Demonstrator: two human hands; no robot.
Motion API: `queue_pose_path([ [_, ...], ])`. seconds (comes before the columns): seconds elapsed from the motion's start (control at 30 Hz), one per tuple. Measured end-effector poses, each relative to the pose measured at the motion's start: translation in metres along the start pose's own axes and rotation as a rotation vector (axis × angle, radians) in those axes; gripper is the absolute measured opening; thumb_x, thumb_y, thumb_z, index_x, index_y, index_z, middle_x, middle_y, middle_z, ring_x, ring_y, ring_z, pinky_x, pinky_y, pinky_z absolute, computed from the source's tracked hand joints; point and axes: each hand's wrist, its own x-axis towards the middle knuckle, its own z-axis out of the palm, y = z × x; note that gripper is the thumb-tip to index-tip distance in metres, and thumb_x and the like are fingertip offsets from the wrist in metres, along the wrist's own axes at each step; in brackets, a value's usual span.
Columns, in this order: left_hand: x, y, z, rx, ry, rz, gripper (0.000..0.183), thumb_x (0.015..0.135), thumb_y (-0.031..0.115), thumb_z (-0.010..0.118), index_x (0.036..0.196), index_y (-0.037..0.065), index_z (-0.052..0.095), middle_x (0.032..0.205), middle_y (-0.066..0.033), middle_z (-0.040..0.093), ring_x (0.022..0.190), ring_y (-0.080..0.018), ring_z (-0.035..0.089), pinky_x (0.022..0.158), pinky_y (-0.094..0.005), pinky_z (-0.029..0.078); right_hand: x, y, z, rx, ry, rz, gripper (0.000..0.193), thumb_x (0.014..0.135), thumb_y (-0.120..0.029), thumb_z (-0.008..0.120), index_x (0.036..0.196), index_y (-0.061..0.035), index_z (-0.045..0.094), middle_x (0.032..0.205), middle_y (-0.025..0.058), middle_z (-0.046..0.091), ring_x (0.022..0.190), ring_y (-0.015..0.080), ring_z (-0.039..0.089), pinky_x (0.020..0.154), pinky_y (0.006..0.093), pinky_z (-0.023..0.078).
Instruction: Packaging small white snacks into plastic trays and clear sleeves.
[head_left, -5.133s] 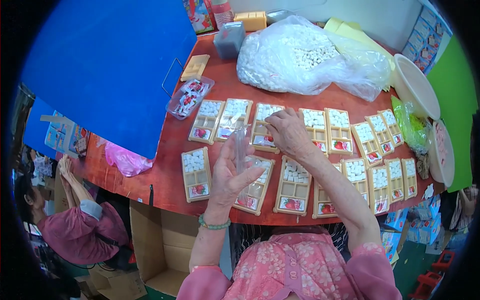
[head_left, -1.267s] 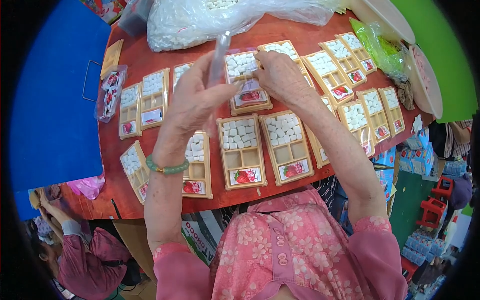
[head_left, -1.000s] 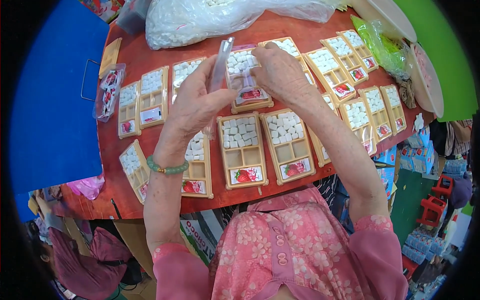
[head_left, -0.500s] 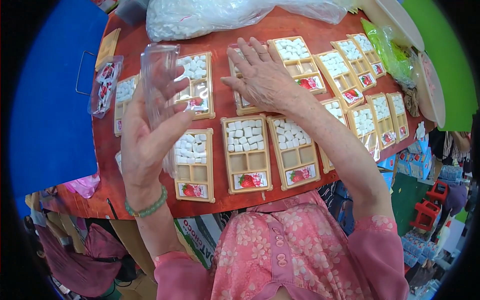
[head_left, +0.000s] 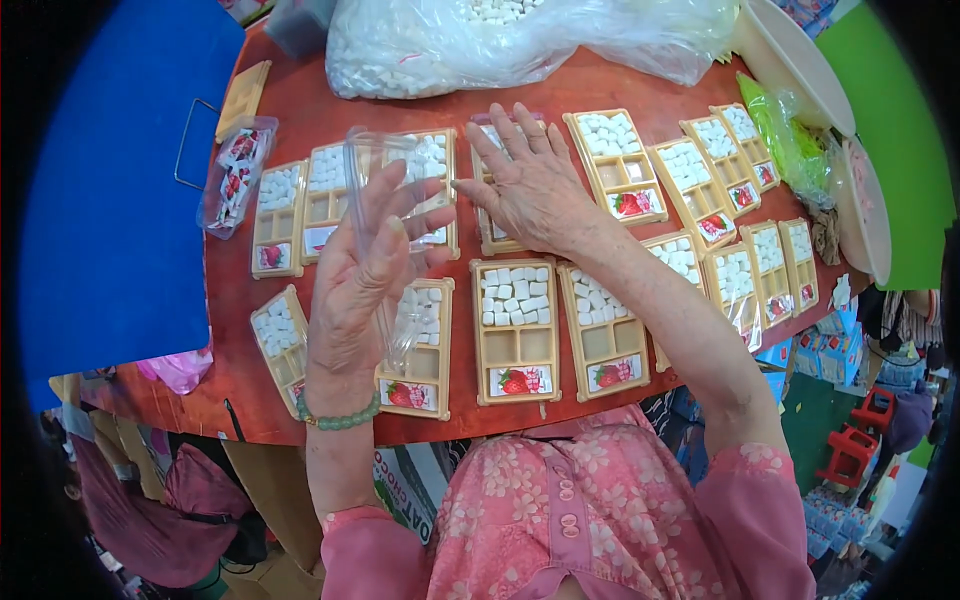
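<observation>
My left hand [head_left: 350,285], with a green bead bracelet at the wrist, is raised over the left-hand trays. Its fingers curl around upright clear plastic lids [head_left: 358,165]; how many is unclear. My right hand [head_left: 530,185] lies flat, fingers spread, on a covered tray [head_left: 491,230] in the far row, hiding most of it. Close in front of me stands a tan tray [head_left: 515,345] with white marshmallows [head_left: 515,297] in its large compartment, two small bare compartments and a strawberry-printed packet [head_left: 520,381]. Similar trays stand in two rows on both sides.
A big clear bag [head_left: 440,60] of marshmallows lies along the red table's [head_left: 240,330] far side. At the left are a clear box [head_left: 238,175] of packets and a blue panel [head_left: 110,200]. Pale basins [head_left: 865,205] and a green bag [head_left: 780,120] crowd the right edge.
The whole view has shifted, so the trays appear lower and further right. My left hand has moved right with the lids. My right hand stays flat on the same tray.
</observation>
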Motion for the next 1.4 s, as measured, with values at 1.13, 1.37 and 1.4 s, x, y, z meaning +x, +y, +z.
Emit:
queue_pose_path([
  [1.13, 0.005, -0.009, -0.005, -0.054, -0.058, 0.146, 0.078, 0.093, 0.052, 0.046, 0.143, -0.004, 0.023, 0.13, -0.0139, 0.045, 0.112, -0.0196, 0.052, 0.085, -0.0322, 0.049, -0.013, -0.012, -0.017, -0.018, -0.132, 0.022, 0.056, 0.098, -0.035, 0.037, 0.144, -0.0063, 0.026, 0.149, 0.0231, 0.02, 0.138, 0.0439, 0.015, 0.11, 0.0551, 0.018],
  [1.37, -0.003, -0.019, -0.001, -0.161, -0.077, 0.106, 0.066, 0.095, 0.047, 0.045, 0.142, 0.003, 0.028, 0.129, -0.0102, 0.046, 0.111, -0.0184, 0.051, 0.085, -0.0303, 0.049, -0.016, -0.031, -0.034, 0.114, -0.052, 0.052, 0.052, 0.096, -0.03, 0.041, 0.142, -0.0084, 0.031, 0.147, 0.0213, 0.025, 0.138, 0.0391, 0.021, 0.109, 0.056, 0.018],
  [1.4, -0.006, -0.014, 0.004, -0.102, -0.037, 0.089, 0.061, 0.096, 0.042, 0.047, 0.141, 0.004, 0.031, 0.129, -0.009, 0.047, 0.109, -0.0178, 0.052, 0.084, -0.0301, 0.049, -0.016, -0.033, -0.045, 0.222, 0.046, 0.071, 0.045, 0.095, -0.027, 0.043, 0.135, -0.0062, 0.04, 0.138, 0.0216, 0.038, 0.131, 0.038, 0.033, 0.106, 0.0537, 0.025],
])
